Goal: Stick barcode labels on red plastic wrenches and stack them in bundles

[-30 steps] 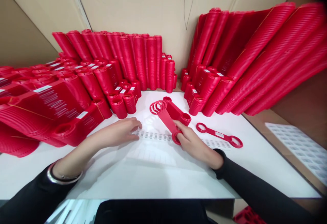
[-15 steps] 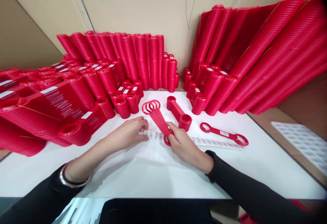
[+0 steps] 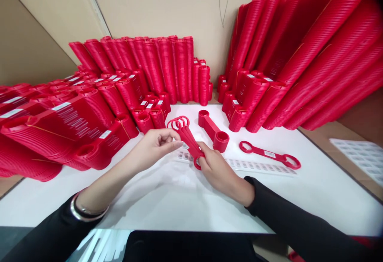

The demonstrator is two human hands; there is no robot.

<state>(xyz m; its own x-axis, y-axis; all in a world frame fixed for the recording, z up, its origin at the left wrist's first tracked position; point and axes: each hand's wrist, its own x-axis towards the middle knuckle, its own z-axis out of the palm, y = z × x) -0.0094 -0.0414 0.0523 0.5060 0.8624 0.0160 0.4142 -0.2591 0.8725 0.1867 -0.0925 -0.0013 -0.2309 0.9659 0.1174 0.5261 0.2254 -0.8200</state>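
My right hand (image 3: 220, 170) grips a fan of several flat red plastic pieces (image 3: 188, 140) with a ring at each end, holding them by the near rings. Between thumb and fingertips, my left hand (image 3: 160, 146) pinches a small white barcode sticker (image 3: 184, 145), close beside the fanned pieces. Below the hands a strip of printed stickers (image 3: 257, 166) lies on the white table. A single red two-ringed piece (image 3: 271, 154) with a label on its bar rests to the right. Behind my right hand stands a short stack of the same pieces (image 3: 214, 129).
Tall red stacks (image 3: 167, 70) line the back and left of the table (image 3: 179, 206). Higher stacks (image 3: 314, 54) lean at the right. A sheet of stickers (image 3: 359, 158) lies on cardboard beyond the table's right edge. White strips (image 3: 101, 246) hang below the front edge.
My left hand has risen from the sticker strip towards the fanned red pieces, now with a sticker in its fingertips. My right hand keeps its grip. The view has shifted slightly.
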